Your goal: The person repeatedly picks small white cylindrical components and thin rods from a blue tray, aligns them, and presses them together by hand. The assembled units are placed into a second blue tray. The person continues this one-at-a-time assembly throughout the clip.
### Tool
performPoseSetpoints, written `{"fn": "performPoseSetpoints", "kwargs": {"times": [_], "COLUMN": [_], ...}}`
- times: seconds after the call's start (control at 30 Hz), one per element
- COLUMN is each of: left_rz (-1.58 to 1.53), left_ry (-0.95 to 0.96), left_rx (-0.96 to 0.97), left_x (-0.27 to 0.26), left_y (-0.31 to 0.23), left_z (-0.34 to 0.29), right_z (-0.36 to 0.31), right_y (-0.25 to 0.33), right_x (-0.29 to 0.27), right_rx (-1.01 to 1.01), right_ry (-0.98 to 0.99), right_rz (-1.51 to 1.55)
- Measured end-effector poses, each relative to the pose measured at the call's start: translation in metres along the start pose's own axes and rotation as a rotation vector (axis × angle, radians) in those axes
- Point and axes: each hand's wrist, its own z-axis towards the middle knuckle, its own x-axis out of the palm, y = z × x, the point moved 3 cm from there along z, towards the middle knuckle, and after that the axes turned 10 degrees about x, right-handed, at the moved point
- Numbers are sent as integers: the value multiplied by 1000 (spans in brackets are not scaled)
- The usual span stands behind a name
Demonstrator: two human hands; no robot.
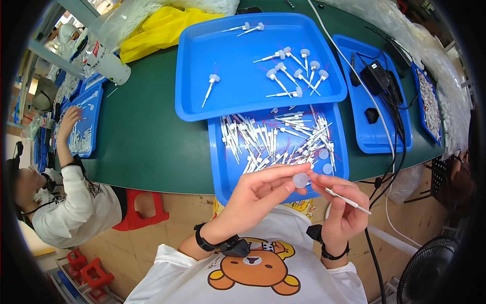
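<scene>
Between the two hands, just below the picture's centre, a small translucent round cap (300, 180) is being pinched by the fingers (283, 186) of the left hand (258, 195), which is reaching in from 7 o'clock. At 3 o'clock of the cap, the right hand (341, 213) is gripping a thin white tube (347, 201) with its fingers closed around it, the tube's near end pointing at the cap and its far end sticking out toward 4 o'clock. Both wrists are wearing black bands.

At 12 o'clock of the cap, a blue tray (223, 172) is sitting on the green tabletop (142, 137), holding a loose heap of white tubes (273, 139) and a few round caps (324, 154) at its 4 o'clock corner. Farther toward 12 o'clock, a larger blue tray (202, 66) is overlapping the first one's far edge and carrying finished capped tubes (296, 73) scattered mostly at its 3 o'clock side, with a single one (210, 88) lying apart at 9 o'clock.

At 2 o'clock, another blue tray (372, 137) is holding a black power adapter (375, 76) with cables running off the tabletop edge. At 10 o'clock, a yellow bag (157, 30) is lying on the tabletop. At 9 o'clock, another person in a white shirt (76, 207) is reaching a hand (68, 119) into a blue tray (93, 116) of white parts, beside a red stool (139, 210).
</scene>
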Motion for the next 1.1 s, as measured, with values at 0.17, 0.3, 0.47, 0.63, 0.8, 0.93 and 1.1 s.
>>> {"fn": "performPoseSetpoints", "kwargs": {"times": [0.17, 0.3, 0.47, 0.63, 0.8, 0.93, 1.1], "left_rz": [-62, -101, -103, -92, -81, -71, -40], "left_ry": [8, 4, -17, 10, 11, 15, 3], "left_rx": [1, 28, 20, 20, 8, 8, 47], "left_x": [-2, -6, -6, -6, -9, -9, -9], "left_y": [1, 4, 3, 4, 3, 5, 4], "left_z": [1, 1, 1, -1, -3, -3, -4], "right_z": [-2, -5, -4, -3, -2, -3, -2], "right_y": [-4, -8, -7, -5, -7, -8, -6], "right_x": [1, 0, 3, 8, 5, 1, -1], "right_rx": [-10, -34, 15, 99, 99, 67, 46], "right_ry": [38, 60, 47, -8, -12, 10, 54], "right_rz": [-44, 18, 163, 129, 73, 120, 13]}}
